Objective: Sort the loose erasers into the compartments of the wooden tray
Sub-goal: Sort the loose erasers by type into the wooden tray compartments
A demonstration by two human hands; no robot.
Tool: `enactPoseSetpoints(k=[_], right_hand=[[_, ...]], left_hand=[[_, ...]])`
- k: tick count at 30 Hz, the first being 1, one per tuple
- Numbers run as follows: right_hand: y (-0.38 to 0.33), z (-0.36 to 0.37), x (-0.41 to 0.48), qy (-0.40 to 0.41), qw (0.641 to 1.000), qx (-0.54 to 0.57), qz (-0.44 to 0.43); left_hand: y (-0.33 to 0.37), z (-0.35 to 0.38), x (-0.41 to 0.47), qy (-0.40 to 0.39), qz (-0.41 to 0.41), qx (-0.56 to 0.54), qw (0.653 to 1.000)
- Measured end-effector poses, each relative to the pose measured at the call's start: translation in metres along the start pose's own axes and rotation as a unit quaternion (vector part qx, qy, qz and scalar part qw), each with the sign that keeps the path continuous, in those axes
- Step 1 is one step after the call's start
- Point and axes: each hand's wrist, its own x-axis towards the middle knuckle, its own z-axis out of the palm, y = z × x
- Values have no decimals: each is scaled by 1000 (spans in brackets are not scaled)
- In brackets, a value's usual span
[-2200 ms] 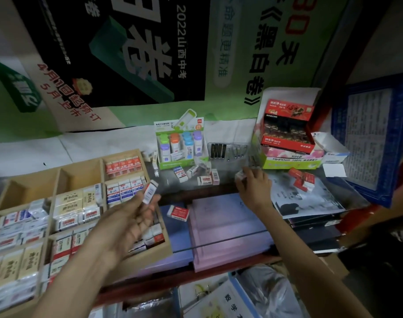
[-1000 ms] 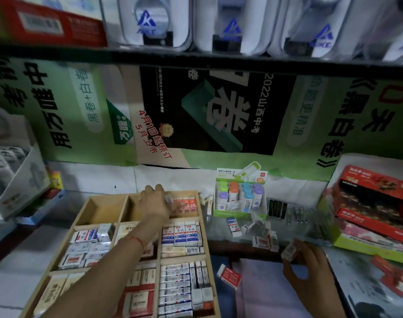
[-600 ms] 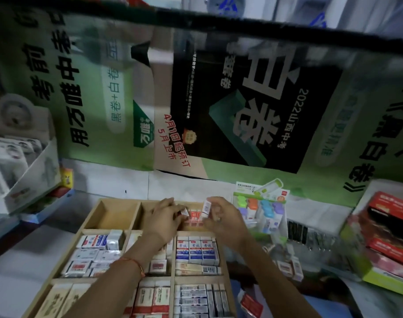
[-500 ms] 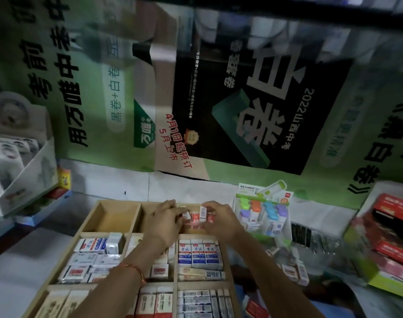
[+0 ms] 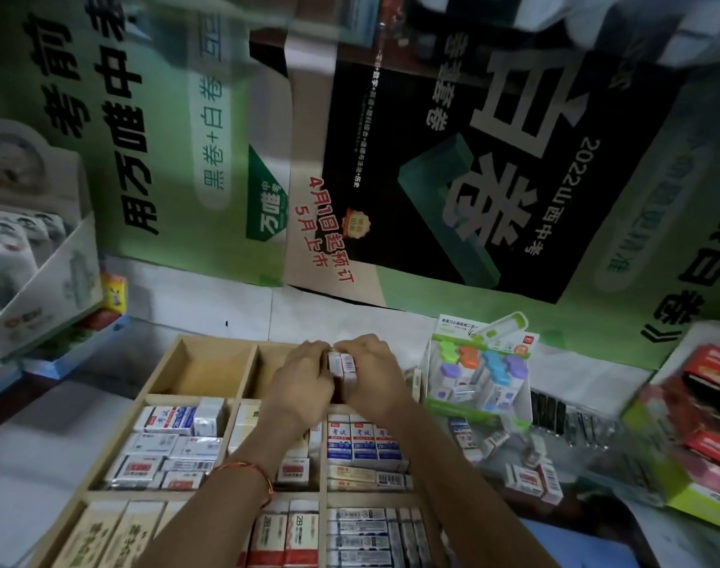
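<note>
Gripping small erasers from both sides, the left hand and right hand meet, fingers curled round them, over the far right compartment of the wooden tray. Two show between the hands, white with red labels, upright and side by side. Loose erasers lie right of the tray, too blurred to count.

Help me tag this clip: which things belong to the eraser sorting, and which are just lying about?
Job: wooden tray, red-and-white erasers, left hand, right hand, loose erasers.
Lying about: green display box, black binder clips, red boxes, posters.
</note>
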Motion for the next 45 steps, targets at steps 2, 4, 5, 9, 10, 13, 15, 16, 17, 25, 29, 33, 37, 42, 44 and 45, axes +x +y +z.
enactPoseSetpoints(k=[2, 4, 5, 9, 10, 13, 15, 16, 17, 25, 29, 33, 37, 42, 44, 45], right_hand=[[-2, 2, 4, -6, 998, -53, -43], [-5, 3, 8, -2, 991, -109, -75], [-6, 3, 9, -1, 988, -131, -81], [-3, 1, 7, -25, 981, -166, -97], [-1, -1, 6, -18, 985, -144, -92], [-1, -14, 6, 46, 996, 71, 1], [-2, -21, 10, 66, 971, 219, 67], [-2, -23, 13, 60, 961, 256, 88], [-1, -24, 15, 50, 955, 274, 102], [1, -17, 17, 19, 966, 242, 89], [-3, -12, 17, 58, 968, 231, 73], [-4, -8, 12, 72, 985, 154, 3], [2, -1, 3, 3, 997, 18, -76], [7, -15, -4, 30, 998, 44, -14], [8, -14, -6, -4, 1000, 16, 3], [7, -11, -6, -14, 1000, 6, 4]], left_hand=[[0, -1, 0, 9, -15, -36, 999], [0, -1, 0, 21, -28, -56, 998], [-1, -1, 0, 28, -35, -67, 997], [-2, -2, -1, 51, -58, -118, 990], [-3, -2, -1, 57, -61, -127, 988], [-5, -1, 0, 71, -62, -139, 986], [-6, 0, 1, 77, -66, -149, 984], [-7, 0, 2, 78, -67, -153, 983], [-7, 1, 2, 80, -66, -155, 982], [-8, 3, 3, 81, -38, -125, 988], [-9, 3, 4, 79, -32, -113, 990], [-8, 1, 3, 92, -18, -105, 990], [-8, 0, 3, 78, -1, -75, 994], [-7, 2, 1, 57, -8, 6, 998], [-7, 2, 0, 59, -6, 13, 998], [-7, 2, 0, 58, -5, 17, 998]])
